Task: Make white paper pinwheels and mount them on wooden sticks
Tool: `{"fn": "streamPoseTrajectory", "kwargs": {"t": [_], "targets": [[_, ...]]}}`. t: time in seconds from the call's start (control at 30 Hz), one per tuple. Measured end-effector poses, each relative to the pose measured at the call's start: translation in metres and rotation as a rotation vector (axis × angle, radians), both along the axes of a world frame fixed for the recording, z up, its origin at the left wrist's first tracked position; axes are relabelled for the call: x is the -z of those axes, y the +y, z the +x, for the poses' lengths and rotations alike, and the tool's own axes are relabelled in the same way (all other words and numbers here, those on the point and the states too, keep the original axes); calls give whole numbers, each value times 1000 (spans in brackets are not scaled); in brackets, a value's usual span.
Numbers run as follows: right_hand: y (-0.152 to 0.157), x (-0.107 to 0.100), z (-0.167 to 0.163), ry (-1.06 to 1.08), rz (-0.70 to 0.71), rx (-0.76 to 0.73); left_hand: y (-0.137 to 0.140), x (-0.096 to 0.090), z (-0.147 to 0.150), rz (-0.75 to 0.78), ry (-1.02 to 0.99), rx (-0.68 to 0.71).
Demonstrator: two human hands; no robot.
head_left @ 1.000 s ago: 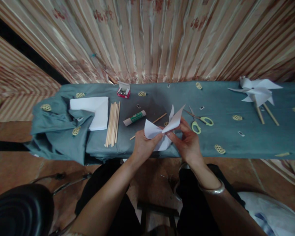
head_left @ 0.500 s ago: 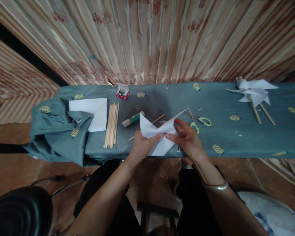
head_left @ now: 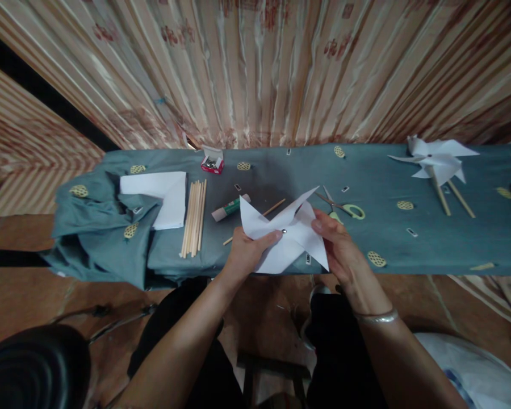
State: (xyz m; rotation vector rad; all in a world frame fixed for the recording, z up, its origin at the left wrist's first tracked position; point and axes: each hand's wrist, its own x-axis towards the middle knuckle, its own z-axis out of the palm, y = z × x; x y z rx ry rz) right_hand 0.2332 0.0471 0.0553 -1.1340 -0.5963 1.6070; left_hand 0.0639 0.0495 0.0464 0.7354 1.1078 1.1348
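A white paper pinwheel point(head_left: 287, 253) with folded blades is held over the table's front edge. A small shiny metal pin point(head_left: 284, 231) shows at its centre. My left hand point(head_left: 249, 250) grips the pinwheel from the left, thumb on top close beside the pin and fingers hidden underneath. At the right-hand blade, my right hand point(head_left: 338, 244) has its thumb and fingertips closed at the paper's edge. A thin wooden stick point(head_left: 275, 207) lies on the table partly behind the pinwheel. Green-handled scissors point(head_left: 352, 211) lie just beyond my right hand, partly covered.
On the cloth-covered table point(head_left: 281, 165) lie a glue stick point(head_left: 230, 208), a row of wooden sticks point(head_left: 195, 218), folded white paper point(head_left: 174, 204) and an open red box of metal pins point(head_left: 212, 162). Pinwheels on sticks point(head_left: 440, 162) rest at the right. A curtain point(head_left: 255, 74) hangs behind.
My right hand has moved right, its thumb leaving the pin at the centre for the right-hand blade. That blade now spreads out more. My left hand keeps its hold.
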Motion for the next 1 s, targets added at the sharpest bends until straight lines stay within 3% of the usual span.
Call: {"fn": "streamPoseTrajectory", "kwargs": {"t": [0.27,1.0], "targets": [[-6,2,-1,-107,-134,-139,-3,-6,-1,-71,70,41],[-22,16,4,-421,32,-121,-14,6,6,17,149,238]]}}
